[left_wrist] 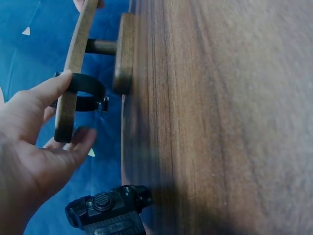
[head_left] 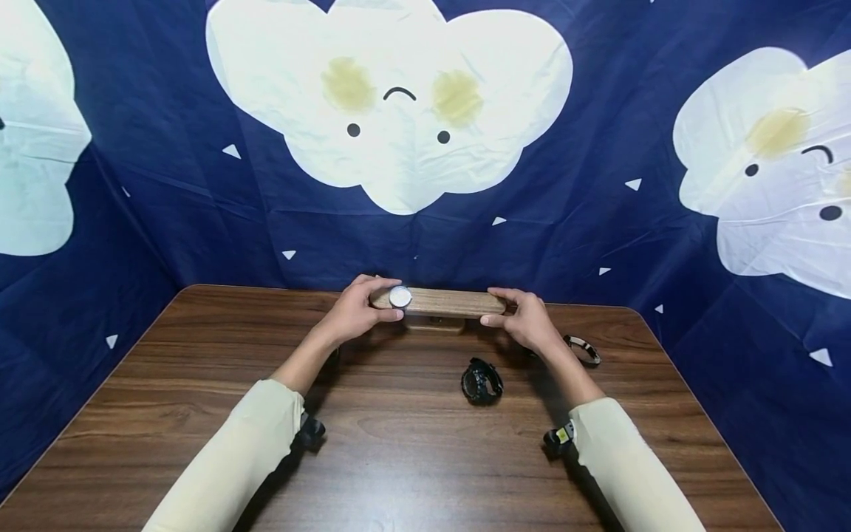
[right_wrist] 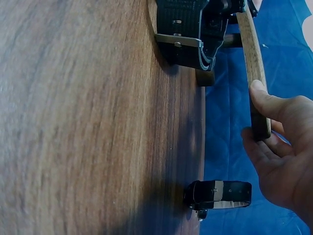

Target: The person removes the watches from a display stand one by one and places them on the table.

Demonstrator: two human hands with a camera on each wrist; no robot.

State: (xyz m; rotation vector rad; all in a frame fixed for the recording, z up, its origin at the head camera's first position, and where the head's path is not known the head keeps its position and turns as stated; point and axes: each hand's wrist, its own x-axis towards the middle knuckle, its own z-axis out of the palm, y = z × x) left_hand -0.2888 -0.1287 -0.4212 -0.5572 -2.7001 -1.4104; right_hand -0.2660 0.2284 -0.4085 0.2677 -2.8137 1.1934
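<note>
A wooden watch stand [head_left: 442, 301] with a raised bar on a short post and base stands at the table's back edge. Around the bar's left end sits a watch [head_left: 400, 297] with a pale round dial; its dark strap [left_wrist: 90, 83] hangs below the bar in the left wrist view. My left hand [head_left: 355, 310] grips that end, one fingertip right at the strap. At the bar's other end, my right hand [head_left: 527, 319] pinches the wood between thumb and fingers. Another black watch [head_left: 482, 382] rests on the table in front of the stand.
Right of the stand lies a watch with a light-lined strap [head_left: 583, 351], near my right forearm. A chunky black watch [left_wrist: 107, 208] lies close below my left hand, mostly hidden in the head view. Blue cloth [head_left: 425, 251] hangs behind the wooden table [head_left: 412, 443].
</note>
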